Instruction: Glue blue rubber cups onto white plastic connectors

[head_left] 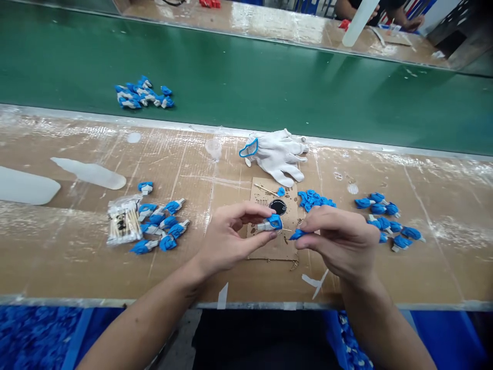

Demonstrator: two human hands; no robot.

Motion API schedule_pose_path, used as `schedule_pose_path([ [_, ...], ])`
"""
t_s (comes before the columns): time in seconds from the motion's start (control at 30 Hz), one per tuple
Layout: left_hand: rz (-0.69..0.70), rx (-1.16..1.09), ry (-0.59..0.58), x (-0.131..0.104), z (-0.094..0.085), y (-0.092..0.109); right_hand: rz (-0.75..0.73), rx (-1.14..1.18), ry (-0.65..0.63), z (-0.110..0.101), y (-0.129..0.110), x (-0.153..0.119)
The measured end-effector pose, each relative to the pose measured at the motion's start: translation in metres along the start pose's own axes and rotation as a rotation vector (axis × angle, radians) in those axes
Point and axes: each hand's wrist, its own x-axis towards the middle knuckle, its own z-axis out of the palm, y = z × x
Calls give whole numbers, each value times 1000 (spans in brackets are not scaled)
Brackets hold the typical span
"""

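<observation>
My left hand (pixel 229 234) pinches a small blue-and-white plastic part (pixel 274 222) between thumb and fingers. Close to its right, my right hand (pixel 342 239) grips a pointed blue plastic piece (pixel 297 235), partly hidden by the fingertips. A thin pale tip shows between the two pieces. Beneath the hands lies a stained cardboard sheet (pixel 265 252) bearing a small round dish of black liquid (pixel 277 207). A cotton swab (pixel 266 190) and a small blue piece (pixel 281 191) are at its far end. Small blue pieces (pixel 314 199) are heaped beside it.
Blue-and-white parts (pixel 164 221) lie at left beside a bag of cotton swabs (pixel 124 220); others (pixel 393 223) lie right. A white glove (pixel 279 154) rests behind the cardboard. Further parts (pixel 142 93) sit on the green belt (pixel 246 77). A person (pixel 385 13) is across it.
</observation>
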Motion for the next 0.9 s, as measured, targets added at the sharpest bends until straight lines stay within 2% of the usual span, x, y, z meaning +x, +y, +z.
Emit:
schedule_pose_path([
  [0.1,89,46,-18,-1,2,-1,1,-49,-5,10,-1,2],
  [0.27,267,185,-55,-2,3,-1,17,-88,-80,9,0,3],
  [0.43,526,343,-75,-7,1,1,179,-5,-190,3,-11,7],
  [0.53,625,368,-82,-12,3,0,225,11,-269,0,-14,4],
  [0.63,687,424,-90,-15,4,-9,131,-110,-296,-1,-4,-3],
  [0.73,651,518,-101,-19,5,-23,-45,-220,-200,2,8,-6],
  [0.83,666,506,-24,-23,6,-33,-175,-248,-108,5,8,-1],
  [0.9,654,526,20,-26,8,-35,-222,-265,-101,6,4,3],
])
